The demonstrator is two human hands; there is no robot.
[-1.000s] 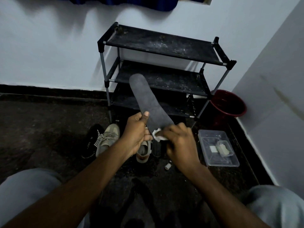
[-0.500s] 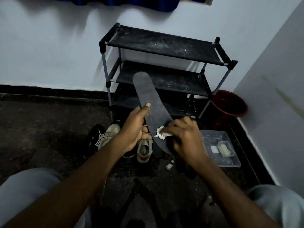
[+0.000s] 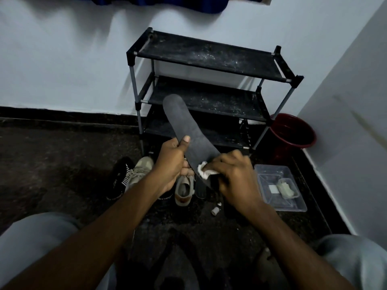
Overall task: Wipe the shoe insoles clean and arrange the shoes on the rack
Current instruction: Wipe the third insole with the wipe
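My left hand (image 3: 172,162) grips a long dark grey insole (image 3: 186,128) at its middle, thumb on top, with the toe end pointing up and away. My right hand (image 3: 232,174) presses a small white wipe (image 3: 202,169) against the insole's near end and covers the heel. Below my hands on the floor lie a black shoe with white stripes (image 3: 119,178) and two beige sneakers (image 3: 139,171) (image 3: 184,190). The black three-shelf shoe rack (image 3: 209,57) stands against the wall with dusty, bare shelves.
A dark red bucket (image 3: 293,132) sits in the corner right of the rack. A clear plastic tray (image 3: 280,189) with a small tub and pads lies on the floor at right. Small caps (image 3: 215,210) lie near the shoes. My knees frame the bottom corners.
The wipe has slid back and forth over the insole's near end under my right hand. The insole has shifted slightly in my left hand's grip.
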